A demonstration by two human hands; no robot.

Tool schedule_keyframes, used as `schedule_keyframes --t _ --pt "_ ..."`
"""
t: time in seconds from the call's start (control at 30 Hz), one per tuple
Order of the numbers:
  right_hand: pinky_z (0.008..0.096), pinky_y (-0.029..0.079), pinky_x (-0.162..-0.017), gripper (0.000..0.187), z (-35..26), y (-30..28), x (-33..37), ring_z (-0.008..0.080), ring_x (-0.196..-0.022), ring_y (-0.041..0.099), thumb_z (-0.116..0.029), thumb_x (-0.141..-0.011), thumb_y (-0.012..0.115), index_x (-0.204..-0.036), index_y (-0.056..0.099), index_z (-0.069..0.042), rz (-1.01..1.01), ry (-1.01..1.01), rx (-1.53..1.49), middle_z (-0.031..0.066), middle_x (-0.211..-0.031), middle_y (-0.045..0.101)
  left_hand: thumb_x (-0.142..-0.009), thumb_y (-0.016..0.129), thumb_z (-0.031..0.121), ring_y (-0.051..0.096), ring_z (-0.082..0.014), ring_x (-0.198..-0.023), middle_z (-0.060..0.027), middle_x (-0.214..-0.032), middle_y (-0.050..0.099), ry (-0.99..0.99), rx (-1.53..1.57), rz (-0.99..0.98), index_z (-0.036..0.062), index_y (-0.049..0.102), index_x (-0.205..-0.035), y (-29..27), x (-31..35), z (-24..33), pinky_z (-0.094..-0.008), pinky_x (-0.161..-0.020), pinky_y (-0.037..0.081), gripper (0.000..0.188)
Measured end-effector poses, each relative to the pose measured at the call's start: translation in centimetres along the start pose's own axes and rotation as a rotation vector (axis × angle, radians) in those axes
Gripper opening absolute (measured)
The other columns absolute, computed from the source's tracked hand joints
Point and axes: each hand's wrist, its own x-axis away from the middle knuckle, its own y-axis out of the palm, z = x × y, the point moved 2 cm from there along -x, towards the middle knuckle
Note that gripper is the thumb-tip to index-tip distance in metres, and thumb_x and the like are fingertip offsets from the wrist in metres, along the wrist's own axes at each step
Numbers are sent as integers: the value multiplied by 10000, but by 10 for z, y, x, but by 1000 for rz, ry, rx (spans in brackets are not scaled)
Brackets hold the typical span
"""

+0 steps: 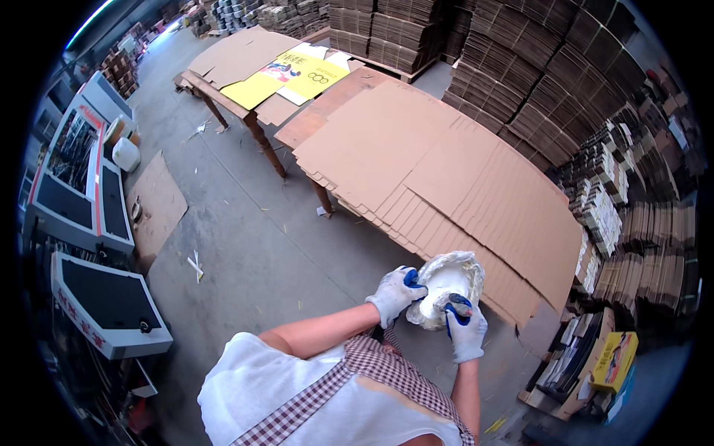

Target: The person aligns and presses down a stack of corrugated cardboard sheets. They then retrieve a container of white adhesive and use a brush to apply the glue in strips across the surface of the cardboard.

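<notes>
A bowl (448, 276) with a thick, crusted white rim and white paste inside is held in front of me, by the near edge of the table. My left hand (396, 295), in a white glove with blue fingertips, is closed on the bowl's left rim. My right hand (466, 328), in a matching glove, is closed around a short dark-ended tool (460, 301) at the bowl's right side. The tool's lower end reaches over the paste; its exact kind is not clear. Overlapping flat cardboard sheets (416, 160) cover the table, their edges fanned out in steps towards me.
A second table holds more cardboard (242, 56) and yellow printed sheets (256, 88). Tall bundled cardboard stacks (520, 70) line the back and right. A grey machine (108, 305) stands at left, near a white jug (126, 154). A yellow box (616, 360) sits at lower right.
</notes>
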Motion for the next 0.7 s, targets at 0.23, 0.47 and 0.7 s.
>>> schedule_keyframes --t 0.23,0.47,0.7 --pt "232 505 -672 237 55 -47 -96 102 -748 605 -73 -951 583 -1156 641 34 53 404 -893 50 -939 660 -760 784 205 633 -207 -794 -95 -871 669 -14 126 14 30 674 -1000 56 -90 31 -343 -760 520 316" --pt "305 517 -562 307 120 -60 -180 146 -651 609 -389 -987 577 -1037 700 -112 -94 629 -1730 -1 -794 681 -805 763 155 610 -120 -730 -36 -820 651 -129 456 -50 30 634 -967 86 -169 73 -286 -668 532 242" --pt "307 537 -633 343 107 -81 -228 154 -660 621 -417 -951 614 -858 699 -98 -274 712 -2035 25 -716 663 -827 749 79 568 -92 -633 -6 -762 628 -248 492 3 36 647 -862 105 -192 108 -244 -558 472 116"
